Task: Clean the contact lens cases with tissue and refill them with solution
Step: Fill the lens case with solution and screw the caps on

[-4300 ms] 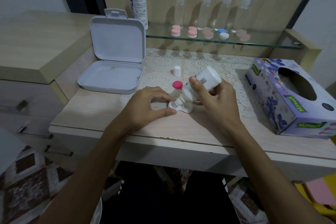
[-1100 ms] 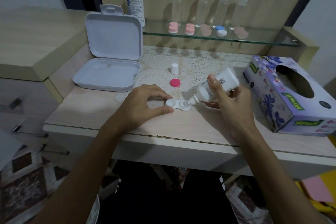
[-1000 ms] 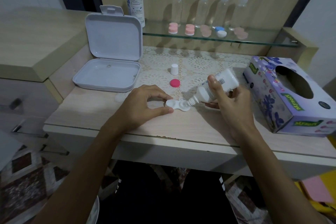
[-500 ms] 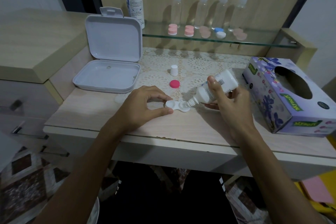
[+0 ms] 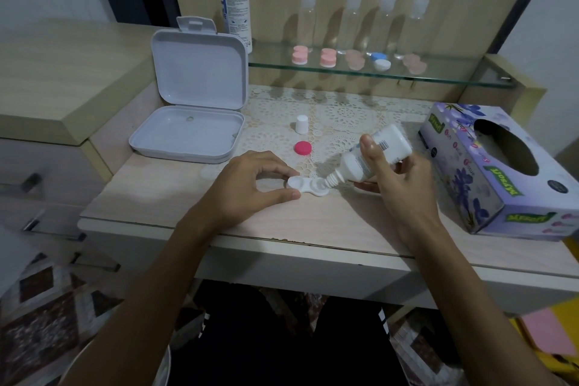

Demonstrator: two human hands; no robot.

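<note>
Near the middle of the frame the left hand point(image 5: 247, 185) pinches the left end of the white lens case point(image 5: 305, 186) between thumb and forefinger, and the case lies flat on the pale desk point(image 5: 188, 197). The right hand point(image 5: 398, 178) grasps a small white solution bottle point(image 5: 372, 155), which is tilted down to the left, with its nozzle touching or just over the right well of the case; I cannot tell which. The bottle has a barcode and small print on its label, too small to read. Above the case, on a lace mat point(image 5: 344, 116), lie a pink cap point(image 5: 303, 147) and a small white cap point(image 5: 301, 124), apart from each other. At the right stands a purple tissue box point(image 5: 498, 172) with flowers and a green brand word that looks like "Mysoft". In the upper left of the frame an open grey box point(image 5: 191, 122) stands with its lid up. Behind it, on a glass shelf point(image 5: 438, 77), there is a tall white bottle point(image 5: 235, 3) with blue print that cannot be read, four clear bottles point(image 5: 363, 25), and several pink lens cases point(image 5: 313, 57) and one blue and white case point(image 5: 380, 60).
</note>
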